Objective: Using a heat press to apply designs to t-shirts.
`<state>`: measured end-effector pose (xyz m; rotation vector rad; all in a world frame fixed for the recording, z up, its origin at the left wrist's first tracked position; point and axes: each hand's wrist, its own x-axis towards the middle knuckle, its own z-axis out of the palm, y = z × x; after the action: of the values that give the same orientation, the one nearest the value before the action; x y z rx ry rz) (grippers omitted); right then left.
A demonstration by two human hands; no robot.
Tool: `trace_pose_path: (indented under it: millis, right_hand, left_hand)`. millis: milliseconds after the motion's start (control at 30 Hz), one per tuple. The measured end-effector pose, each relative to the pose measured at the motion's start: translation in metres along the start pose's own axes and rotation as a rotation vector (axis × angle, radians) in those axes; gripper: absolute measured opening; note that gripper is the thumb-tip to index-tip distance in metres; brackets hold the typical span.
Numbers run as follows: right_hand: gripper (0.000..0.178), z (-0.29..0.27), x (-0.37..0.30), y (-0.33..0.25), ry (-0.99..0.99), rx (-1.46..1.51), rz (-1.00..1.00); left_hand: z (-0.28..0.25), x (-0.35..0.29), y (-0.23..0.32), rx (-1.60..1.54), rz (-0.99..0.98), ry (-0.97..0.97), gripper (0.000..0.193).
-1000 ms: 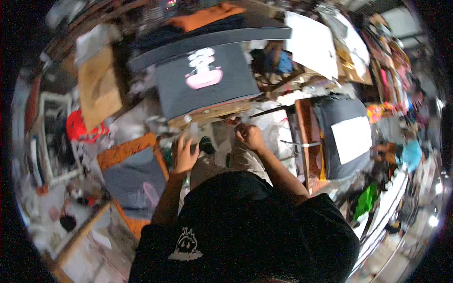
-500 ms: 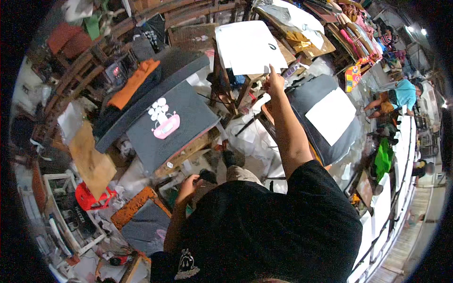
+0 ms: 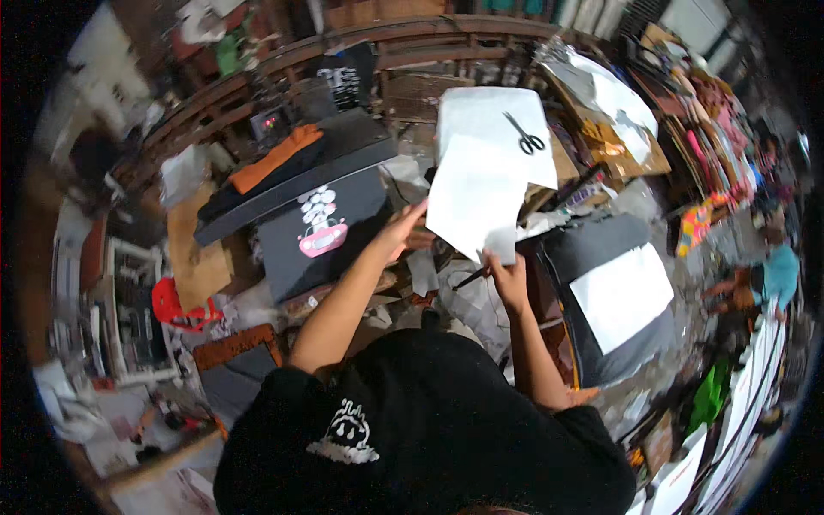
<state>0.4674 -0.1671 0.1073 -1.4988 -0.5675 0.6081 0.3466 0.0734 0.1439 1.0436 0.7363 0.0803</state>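
A white sheet of paper (image 3: 472,190) slants off a stack of white paper (image 3: 481,110) ahead of me. My right hand (image 3: 508,279) pinches the sheet's near corner between thumb and fingers. Beside the sheet's left edge is my left hand (image 3: 405,230), its fingers stretched out; whether it touches the paper I cannot tell. Black scissors (image 3: 525,137) lie on the stack, beyond the sheet. To the left, a dark grey cloth (image 3: 360,227) with a printed picture of a pink car (image 3: 324,241) is spread flat beneath a raised black slab (image 3: 292,187).
An orange cloth (image 3: 276,160) rests on the black slab. At right, another white sheet (image 3: 622,296) lies on a pile of dark cloth (image 3: 592,240). A red plastic stool-like thing (image 3: 182,305) stands at left. A person in a turquoise shirt (image 3: 777,275) is far right.
My left hand has come up from beside a dark object to the paper's left edge. My right hand has drawn the sheet's corner toward me, and the scissors now show whole.
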Motion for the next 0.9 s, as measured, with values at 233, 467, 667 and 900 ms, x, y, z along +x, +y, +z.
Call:
trace_pose_path:
  millis: [233,467,667,900]
  right_hand:
    - [0.020,0.012,-0.031,0.026,-0.163,-0.060,0.069]
    - [0.026,0.077,0.010,0.033,-0.342,-0.087,0.171]
    - [0.034,0.171,0.080,0.068,-0.390,-0.465,-0.154]
    - [0.036,0.237,0.081,0.061,-0.409,-0.876,-0.050]
  left_hand:
    - [-0.034,0.048,-0.022,0.420,0.066,0.005,0.026]
    - [-0.152,0.019,-0.066,0.727,0.377,0.588,0.028]
    - [-0.237,-0.015,-0.050,0.981,0.269,1.003,0.028]
    - [-0.274,-0.041,-0.044,1.099,0.159,1.064,0.028]
